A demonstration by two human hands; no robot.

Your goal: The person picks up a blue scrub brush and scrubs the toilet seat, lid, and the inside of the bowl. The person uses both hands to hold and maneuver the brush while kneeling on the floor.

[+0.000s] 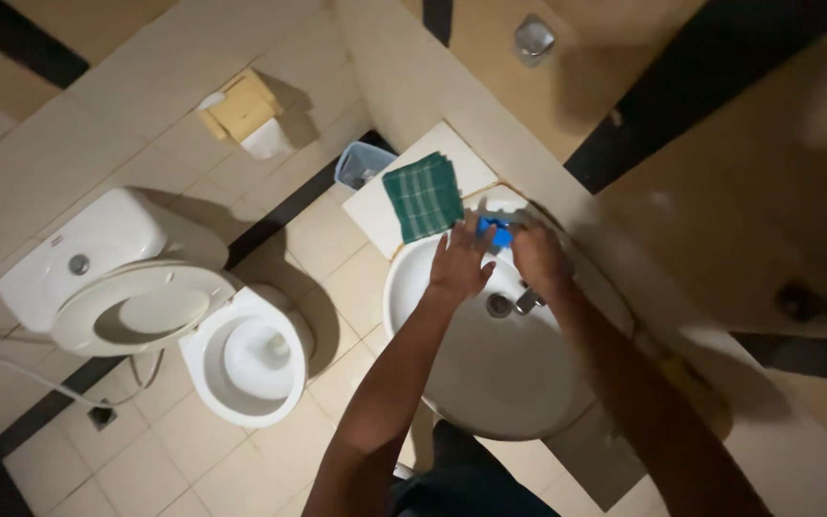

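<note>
Both my hands reach over a round white sink (452, 383). My left hand (459, 262) is spread flat, fingers apart, its fingertips touching a small blue object (498, 231) at the basin's far rim. My right hand (538, 257) is curled beside it, over the metal tap (528, 301); it seems to grip the blue object, though its fingers hide the hold. The drain (498, 305) shows between my wrists. A folded green checked cloth (422, 196) lies on the white counter (370, 206) just left of my hands.
A white toilet (241, 359) with raised seat and lid (136, 311) stands left of the sink, its cistern (83, 254) behind. A small bin (361, 165) sits by the counter. A paper holder (239, 107) and a metal fixture (533, 38) hang on the tiled walls.
</note>
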